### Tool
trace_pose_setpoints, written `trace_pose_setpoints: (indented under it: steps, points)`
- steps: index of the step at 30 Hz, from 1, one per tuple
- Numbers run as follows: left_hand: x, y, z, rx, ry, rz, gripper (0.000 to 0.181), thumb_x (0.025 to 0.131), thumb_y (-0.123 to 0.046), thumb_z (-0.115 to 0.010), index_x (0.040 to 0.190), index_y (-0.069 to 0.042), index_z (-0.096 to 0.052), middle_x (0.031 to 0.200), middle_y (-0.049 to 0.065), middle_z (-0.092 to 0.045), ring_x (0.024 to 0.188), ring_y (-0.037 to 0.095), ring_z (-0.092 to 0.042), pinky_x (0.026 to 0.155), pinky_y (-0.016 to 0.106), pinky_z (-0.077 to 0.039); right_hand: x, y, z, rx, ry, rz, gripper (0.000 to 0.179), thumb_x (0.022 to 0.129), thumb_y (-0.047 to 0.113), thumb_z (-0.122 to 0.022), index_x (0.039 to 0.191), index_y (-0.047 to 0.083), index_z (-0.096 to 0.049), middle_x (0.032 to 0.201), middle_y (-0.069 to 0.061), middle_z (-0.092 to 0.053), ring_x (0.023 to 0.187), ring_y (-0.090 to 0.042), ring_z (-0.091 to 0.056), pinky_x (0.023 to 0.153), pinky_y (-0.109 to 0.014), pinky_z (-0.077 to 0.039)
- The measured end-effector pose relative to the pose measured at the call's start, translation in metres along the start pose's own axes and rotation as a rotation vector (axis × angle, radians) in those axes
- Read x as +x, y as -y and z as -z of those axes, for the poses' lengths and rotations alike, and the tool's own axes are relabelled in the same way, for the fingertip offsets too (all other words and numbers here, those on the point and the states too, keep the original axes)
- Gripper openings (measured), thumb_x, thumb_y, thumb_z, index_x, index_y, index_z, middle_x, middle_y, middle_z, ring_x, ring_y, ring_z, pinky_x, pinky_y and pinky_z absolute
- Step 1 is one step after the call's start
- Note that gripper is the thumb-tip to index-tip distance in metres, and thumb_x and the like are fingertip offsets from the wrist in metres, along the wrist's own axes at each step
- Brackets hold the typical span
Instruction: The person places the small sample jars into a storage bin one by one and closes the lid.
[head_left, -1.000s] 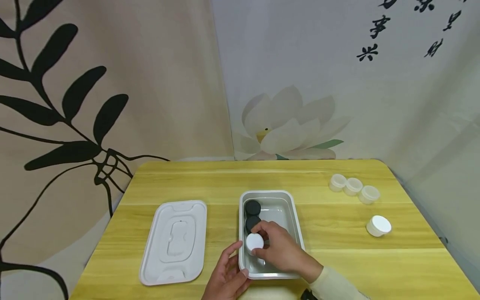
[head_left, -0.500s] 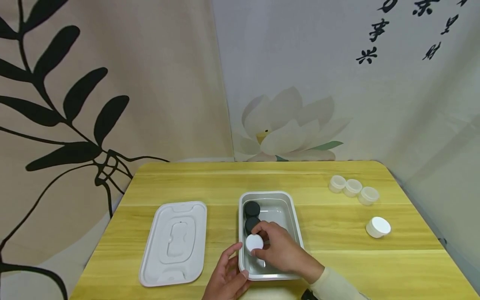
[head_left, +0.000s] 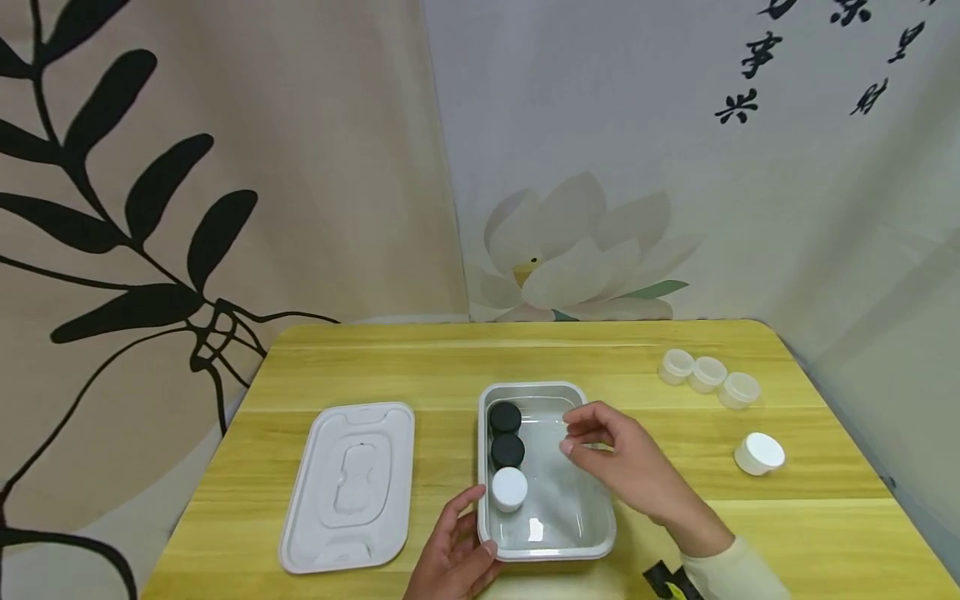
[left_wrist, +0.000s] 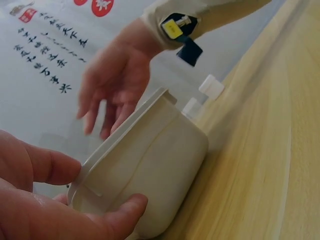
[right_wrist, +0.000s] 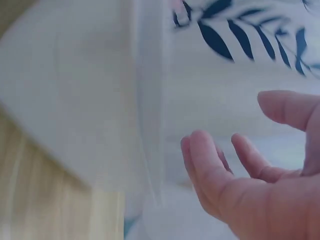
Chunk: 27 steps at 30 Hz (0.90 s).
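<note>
Along the tray's left wall, close to its near left corner, stands the white-capped jar (head_left: 509,489), free of my fingers. Half a second ago my right hand (head_left: 626,462) pinched it there; now that grip is parted, with nothing between thumb and fingertips, and hangs over the right edge of the tray (head_left: 551,553). I judge from this that the jar has been let go where it belongs, since it sits upright in line with the far black-topped jar (head_left: 505,417) and the nearer black-topped jar (head_left: 507,451), which run from the far left corner toward me.

My left hand (head_left: 450,562) has not shifted: its grip curves round the tray's near left corner, thumb and fingers against rim and wall, which I think keeps the tray steady.

Outside the tray, nearer the right edge of the worktop (head_left: 825,542), stands another white jar (head_left: 760,454); toward the far right corner are three translucent cups (head_left: 707,375) in a slanting row. Those have stayed put, so I reckon only part of the work is done. Toward the worktop's left edge the white lid (head_left: 348,487) lies flat, off the tray.
</note>
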<state>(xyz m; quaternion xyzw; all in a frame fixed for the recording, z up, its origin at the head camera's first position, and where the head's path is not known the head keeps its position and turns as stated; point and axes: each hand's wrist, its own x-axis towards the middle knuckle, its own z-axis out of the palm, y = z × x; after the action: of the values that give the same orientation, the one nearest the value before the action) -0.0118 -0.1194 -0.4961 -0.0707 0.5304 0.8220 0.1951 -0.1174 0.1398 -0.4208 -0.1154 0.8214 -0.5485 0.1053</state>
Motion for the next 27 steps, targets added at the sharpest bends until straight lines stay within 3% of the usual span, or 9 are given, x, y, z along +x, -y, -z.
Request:
trace_pose_setpoints:
  steps: [5, 10, 15, 27]
  points:
    - [-0.001, -0.002, 0.000, -0.006, 0.020, -0.008, 0.076, 0.100, -0.001, -0.064, 0.165, -0.010, -0.025, 0.163, 0.035, -0.027, 0.127, 0.025, -0.058, 0.101, 0.039, -0.058, -0.016, -0.009, 0.041, 0.031, -0.084, -0.032, 0.036, 0.103, 0.021, -0.070, 0.131, 0.001, -0.061, 0.122, -0.018, -0.066, 0.105, -0.015, -0.069, 0.088, -0.026, -0.059]
    - [-0.002, -0.002, 0.001, 0.000, 0.016, -0.009, 0.076, 0.101, -0.002, -0.063, 0.165, -0.010, -0.025, 0.163, 0.035, -0.027, 0.128, 0.025, -0.058, 0.101, 0.038, -0.058, -0.032, -0.020, 0.071, 0.123, -0.108, -0.028, 0.038, 0.106, 0.018, -0.065, 0.136, -0.004, -0.056, 0.120, -0.011, -0.066, 0.104, -0.011, -0.071, 0.088, -0.025, -0.061]
    - [-0.001, 0.000, -0.002, -0.010, 0.005, 0.001, 0.077, 0.100, 0.001, -0.063, 0.166, -0.011, -0.025, 0.161, 0.033, -0.031, 0.126, 0.025, -0.059, 0.100, 0.038, -0.058, -0.047, -0.031, 0.094, 0.192, -0.132, -0.024, 0.031, 0.107, 0.013, -0.063, 0.135, 0.001, -0.056, 0.119, 0.001, -0.067, 0.106, -0.011, -0.072, 0.089, -0.024, -0.061]
    - [-0.002, 0.000, -0.002, -0.012, -0.005, 0.000, 0.077, 0.100, 0.001, -0.063, 0.166, -0.010, -0.026, 0.158, 0.031, -0.036, 0.126, 0.025, -0.060, 0.100, 0.037, -0.059, -0.067, -0.066, 0.137, 0.406, -0.232, -0.071, 0.028, 0.106, 0.003, -0.061, 0.130, 0.017, -0.061, 0.117, 0.009, -0.069, 0.104, -0.007, -0.071, 0.086, -0.023, -0.061]
